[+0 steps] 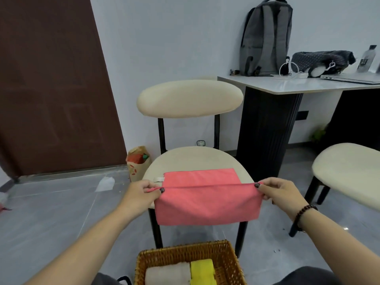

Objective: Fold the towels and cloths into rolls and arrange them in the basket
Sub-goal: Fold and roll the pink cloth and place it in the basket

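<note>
Both hands, left hand [141, 191] and right hand [277, 192], pinch the pink towel [205, 204] ends; its long axis runs side-to-side across the chair seat [185, 159].

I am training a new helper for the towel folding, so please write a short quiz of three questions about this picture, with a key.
1. True or false: the pink cloth lies fully flat on the chair seat.
2. How many rolls lie in the wicker basket? A) none B) two C) four
3. What do the left hand and right hand pinch?

Key: 1. False, its front part hangs over the seat edge. 2. B, a beige roll and a yellow roll. 3. The cloth's fold, one at each end.
</note>
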`<act>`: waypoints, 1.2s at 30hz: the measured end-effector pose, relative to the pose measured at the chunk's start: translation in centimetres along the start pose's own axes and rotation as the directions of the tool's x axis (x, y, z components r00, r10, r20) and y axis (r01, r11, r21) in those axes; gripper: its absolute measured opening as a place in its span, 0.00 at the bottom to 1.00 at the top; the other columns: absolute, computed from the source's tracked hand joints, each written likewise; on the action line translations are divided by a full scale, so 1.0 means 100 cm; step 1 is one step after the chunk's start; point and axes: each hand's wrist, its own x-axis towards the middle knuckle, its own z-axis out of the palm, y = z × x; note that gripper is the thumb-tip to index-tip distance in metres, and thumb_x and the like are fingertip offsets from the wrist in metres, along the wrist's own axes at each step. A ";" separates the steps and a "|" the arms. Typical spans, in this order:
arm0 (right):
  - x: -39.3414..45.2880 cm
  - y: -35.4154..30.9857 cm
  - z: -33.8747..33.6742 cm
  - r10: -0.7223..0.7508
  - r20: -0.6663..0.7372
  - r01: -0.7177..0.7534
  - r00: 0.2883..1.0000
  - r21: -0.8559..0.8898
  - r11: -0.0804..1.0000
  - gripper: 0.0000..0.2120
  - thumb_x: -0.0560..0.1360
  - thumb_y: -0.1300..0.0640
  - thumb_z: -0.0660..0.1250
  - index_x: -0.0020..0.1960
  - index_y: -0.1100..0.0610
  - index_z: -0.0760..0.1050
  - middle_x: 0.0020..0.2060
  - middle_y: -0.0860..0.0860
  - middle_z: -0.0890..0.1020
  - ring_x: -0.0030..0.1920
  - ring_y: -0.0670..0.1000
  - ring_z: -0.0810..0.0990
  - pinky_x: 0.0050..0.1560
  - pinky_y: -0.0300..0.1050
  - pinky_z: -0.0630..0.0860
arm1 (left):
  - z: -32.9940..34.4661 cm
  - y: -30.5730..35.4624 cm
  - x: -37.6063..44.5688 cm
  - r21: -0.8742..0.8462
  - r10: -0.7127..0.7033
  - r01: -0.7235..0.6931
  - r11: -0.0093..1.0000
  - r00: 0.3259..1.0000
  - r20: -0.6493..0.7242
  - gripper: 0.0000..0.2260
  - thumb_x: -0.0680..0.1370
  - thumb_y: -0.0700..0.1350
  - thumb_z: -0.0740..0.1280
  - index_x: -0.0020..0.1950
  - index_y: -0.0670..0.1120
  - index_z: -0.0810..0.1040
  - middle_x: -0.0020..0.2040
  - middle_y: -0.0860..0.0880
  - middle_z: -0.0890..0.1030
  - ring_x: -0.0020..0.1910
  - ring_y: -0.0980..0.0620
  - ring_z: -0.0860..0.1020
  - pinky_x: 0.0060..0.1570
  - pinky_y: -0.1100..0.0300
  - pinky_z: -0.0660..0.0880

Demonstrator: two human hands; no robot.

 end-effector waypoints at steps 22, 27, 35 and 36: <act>0.187 0.059 0.099 -0.049 -0.149 -0.021 0.988 -0.437 0.899 0.04 0.78 0.57 0.61 0.45 0.54 0.74 0.38 0.49 0.77 0.36 0.47 0.74 0.34 0.40 0.67 | 0.066 -0.070 0.190 0.500 0.148 -0.137 0.855 0.989 0.017 0.03 0.79 0.45 0.60 0.46 0.49 0.71 0.40 0.52 0.76 0.44 0.48 0.74 0.42 0.55 0.68; 0.196 0.059 0.103 -0.067 -0.147 -0.025 0.987 -0.552 0.834 0.06 0.79 0.54 0.60 0.45 0.53 0.72 0.38 0.49 0.77 0.38 0.50 0.76 0.39 0.43 0.71 | 0.066 -0.069 0.203 0.567 0.135 -0.159 0.809 0.987 0.084 0.02 0.80 0.44 0.57 0.49 0.48 0.69 0.43 0.49 0.76 0.46 0.47 0.75 0.42 0.54 0.69; 0.201 0.054 0.106 -0.047 -0.137 -0.049 0.989 -0.621 0.782 0.07 0.79 0.53 0.59 0.48 0.54 0.73 0.42 0.52 0.78 0.39 0.52 0.77 0.39 0.44 0.76 | 0.065 -0.065 0.223 0.560 0.046 -0.094 0.823 0.994 0.100 0.04 0.77 0.43 0.60 0.43 0.48 0.72 0.43 0.49 0.78 0.46 0.47 0.75 0.44 0.55 0.72; 0.202 0.053 0.106 -0.045 -0.128 -0.045 0.991 -0.624 0.780 0.07 0.79 0.53 0.60 0.49 0.54 0.74 0.44 0.52 0.77 0.40 0.52 0.77 0.40 0.45 0.76 | 0.064 -0.064 0.223 0.572 0.051 -0.095 0.815 0.994 0.093 0.04 0.76 0.43 0.60 0.42 0.48 0.71 0.43 0.49 0.78 0.46 0.47 0.75 0.45 0.54 0.73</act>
